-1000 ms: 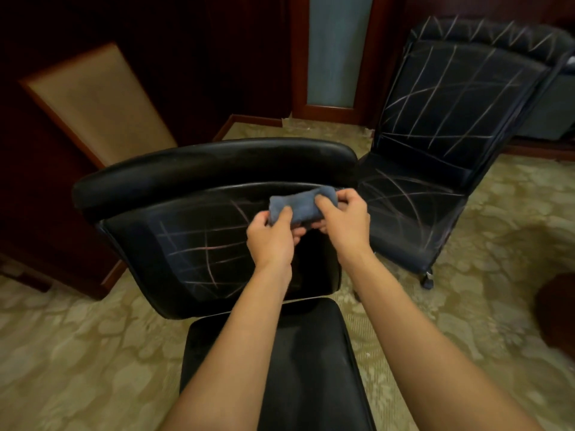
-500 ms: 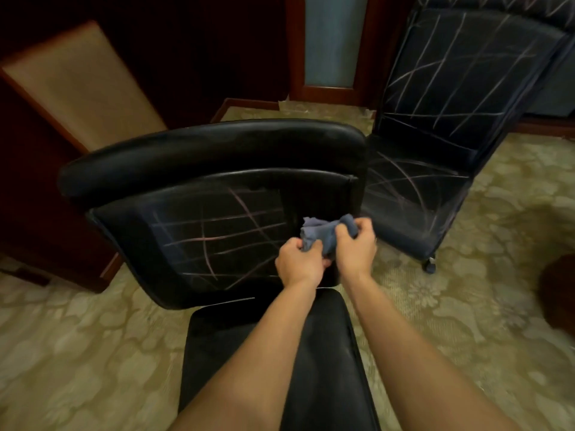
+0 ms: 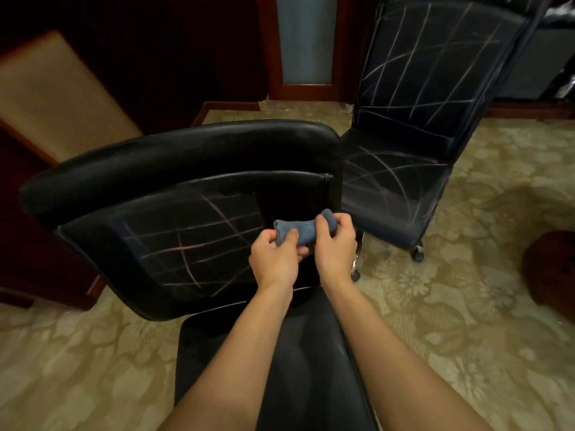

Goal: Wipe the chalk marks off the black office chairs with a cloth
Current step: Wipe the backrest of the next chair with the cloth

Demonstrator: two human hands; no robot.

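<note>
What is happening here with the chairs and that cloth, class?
A person holds a small blue cloth bunched between the left hand and the right hand, in front of the near black office chair. Chalk lines cross the left part of its backrest, while the strip nearest the hands looks clean. The second chair behind it is covered in chalk marks on seat and backrest. The cloth is not pressed to the chair right now.

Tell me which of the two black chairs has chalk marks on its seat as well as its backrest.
The far chair at upper right: chalk lines cross both its backrest and its seat. The near chair under the hands shows lines on the backrest only.
</note>
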